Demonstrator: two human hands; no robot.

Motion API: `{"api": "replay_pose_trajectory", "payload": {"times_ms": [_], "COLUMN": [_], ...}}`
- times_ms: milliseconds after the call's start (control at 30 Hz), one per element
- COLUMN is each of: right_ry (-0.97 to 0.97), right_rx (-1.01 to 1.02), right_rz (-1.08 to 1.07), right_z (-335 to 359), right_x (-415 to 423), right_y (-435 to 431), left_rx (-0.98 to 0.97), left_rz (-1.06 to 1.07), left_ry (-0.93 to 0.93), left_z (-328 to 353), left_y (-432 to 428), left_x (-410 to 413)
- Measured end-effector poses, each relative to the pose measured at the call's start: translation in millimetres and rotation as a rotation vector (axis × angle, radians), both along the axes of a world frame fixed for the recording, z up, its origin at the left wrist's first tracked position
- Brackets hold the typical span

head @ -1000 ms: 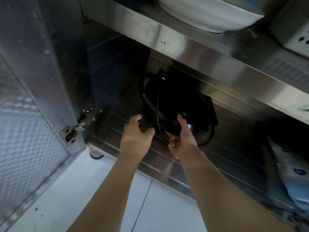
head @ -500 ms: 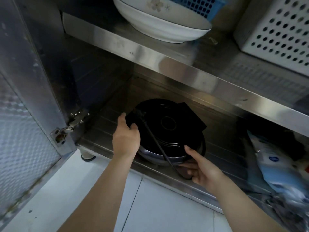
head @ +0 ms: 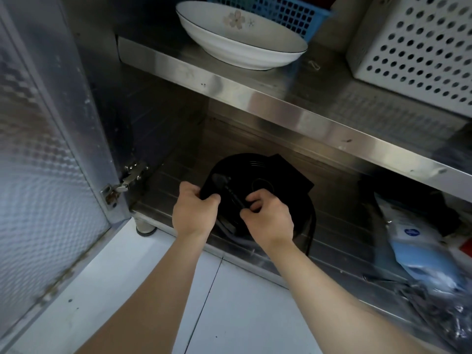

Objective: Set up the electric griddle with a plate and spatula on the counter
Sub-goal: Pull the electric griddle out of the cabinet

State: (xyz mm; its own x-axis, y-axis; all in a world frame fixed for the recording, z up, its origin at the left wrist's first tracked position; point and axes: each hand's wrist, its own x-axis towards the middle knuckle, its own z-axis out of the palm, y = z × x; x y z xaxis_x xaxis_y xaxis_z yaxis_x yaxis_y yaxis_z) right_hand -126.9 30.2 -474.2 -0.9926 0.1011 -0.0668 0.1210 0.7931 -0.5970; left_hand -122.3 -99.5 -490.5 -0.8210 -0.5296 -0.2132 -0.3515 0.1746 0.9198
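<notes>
A round black electric griddle (head: 268, 175) lies on the bottom shelf of a steel cabinet, its black power cord (head: 231, 192) draped across the top. My left hand (head: 195, 213) grips the griddle's left edge. My right hand (head: 270, 218) is closed on the cord near the griddle's front. A white plate (head: 237, 44) with a flower print and dark rim sits on the upper shelf. No spatula is in sight.
The cabinet door (head: 38, 162) stands open at the left, hinge (head: 125, 182) near my left hand. The upper shelf edge (head: 306, 116) overhangs the griddle. A blue basket (head: 286, 11) and a white perforated bin (head: 419, 47) sit above. Plastic bags (head: 424, 251) fill the lower right.
My right hand has moved from the griddle's front rim up onto the cord. My left hand has shifted to grip the left edge. The view has tilted up, which reveals the whole plate.
</notes>
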Motion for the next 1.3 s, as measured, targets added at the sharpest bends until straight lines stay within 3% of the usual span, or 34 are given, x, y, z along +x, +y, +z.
{"api": "replay_pose_trajectory", "payload": {"times_ms": [300, 567, 733, 867, 1033, 1300], "right_ry": [-0.083, 0.126, 0.115, 0.077, 0.015, -0.327], "right_rx": [-0.09, -0.122, -0.088, -0.079, -0.219, -0.646], "right_rz": [-0.047, -0.521, -0.594, -0.563, -0.589, -0.63], "right_z": [2, 4, -2, -9, -22, -36], "right_x": [16, 7, 7, 9, 10, -11], "right_y": [14, 71, 106, 109, 106, 121], "left_rx": [-0.182, 0.012, -0.275, 0.018, 0.376, 0.424], "left_rz": [-0.073, -0.596, -0.376, -0.351, -0.276, -0.295], "left_ry": [-0.026, -0.166, 0.022, -0.047, -0.111, -0.15], "left_z": [2, 14, 12, -1, -25, -33], "left_y": [-3, 17, 19, 23, 28, 28], "left_x": [11, 19, 10, -3, -14, -48]}}
